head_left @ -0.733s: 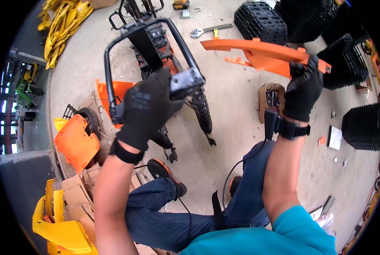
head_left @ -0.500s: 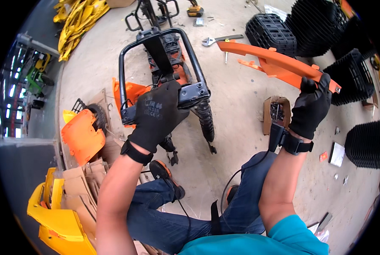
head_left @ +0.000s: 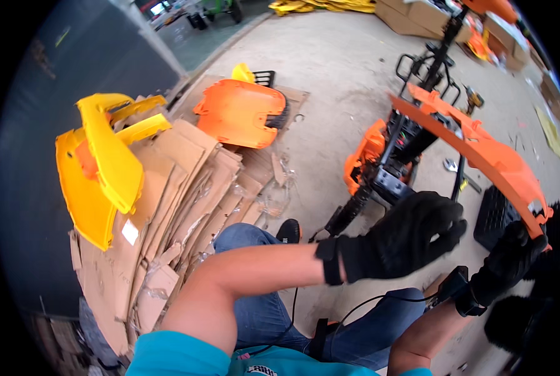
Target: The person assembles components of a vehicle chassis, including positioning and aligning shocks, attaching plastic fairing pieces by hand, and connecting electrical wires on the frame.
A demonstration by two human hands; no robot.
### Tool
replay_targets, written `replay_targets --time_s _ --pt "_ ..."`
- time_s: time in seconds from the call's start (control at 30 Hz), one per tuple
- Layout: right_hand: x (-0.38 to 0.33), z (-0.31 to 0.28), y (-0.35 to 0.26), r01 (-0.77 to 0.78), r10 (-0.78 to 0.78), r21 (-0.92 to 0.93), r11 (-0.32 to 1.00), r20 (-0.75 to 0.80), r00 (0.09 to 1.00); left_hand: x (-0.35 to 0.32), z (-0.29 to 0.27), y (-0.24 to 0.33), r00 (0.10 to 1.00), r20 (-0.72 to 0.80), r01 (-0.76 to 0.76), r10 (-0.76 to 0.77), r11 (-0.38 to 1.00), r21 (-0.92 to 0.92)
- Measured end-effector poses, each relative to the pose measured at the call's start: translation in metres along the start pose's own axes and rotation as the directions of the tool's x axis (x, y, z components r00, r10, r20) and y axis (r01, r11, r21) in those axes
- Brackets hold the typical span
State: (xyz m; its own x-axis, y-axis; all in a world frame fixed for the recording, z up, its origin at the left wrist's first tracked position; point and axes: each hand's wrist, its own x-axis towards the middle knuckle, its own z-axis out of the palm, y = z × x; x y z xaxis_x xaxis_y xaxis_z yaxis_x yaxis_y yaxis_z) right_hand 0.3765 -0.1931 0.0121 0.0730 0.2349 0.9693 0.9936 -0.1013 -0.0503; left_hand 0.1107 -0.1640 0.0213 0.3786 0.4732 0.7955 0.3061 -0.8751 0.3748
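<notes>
My right hand, in a black glove, grips the lower end of a long orange plastic panel that slants up and to the left across the right side. My left hand, also gloved, hovers with loosely curled fingers and nothing in it, just below the grey block of a black metal frame. The frame stands on the concrete floor with an orange body part on its left. My legs in blue jeans lie under both arms.
At the left, yellow plastic parts lie on a stack of flattened cardboard. An orange cover rests beyond it. A black crate sits behind my right hand. A wrench lies on the floor. Cardboard boxes stand far off.
The view has swung left toward the cardboard and yellow parts. My left hand has come off the frame's grey block. My right hand still holds the orange panel.
</notes>
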Motion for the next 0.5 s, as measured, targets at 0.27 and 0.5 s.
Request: replay_targets --time_s 0.27,0.5 --pt "0.078 0.028 -0.158 0.118 -0.313 0.682 0.722 0.17 0.934 -0.009 -0.11 -0.054 0.879 -0.013 0.423 -0.476 0.768 0.481" --pt "0.087 0.027 -0.246 -0.696 -0.145 0.716 -0.048 0.684 0.714 -0.071 -0.134 -0.104 0.764 -0.28 0.644 -0.581 0.71 0.284"
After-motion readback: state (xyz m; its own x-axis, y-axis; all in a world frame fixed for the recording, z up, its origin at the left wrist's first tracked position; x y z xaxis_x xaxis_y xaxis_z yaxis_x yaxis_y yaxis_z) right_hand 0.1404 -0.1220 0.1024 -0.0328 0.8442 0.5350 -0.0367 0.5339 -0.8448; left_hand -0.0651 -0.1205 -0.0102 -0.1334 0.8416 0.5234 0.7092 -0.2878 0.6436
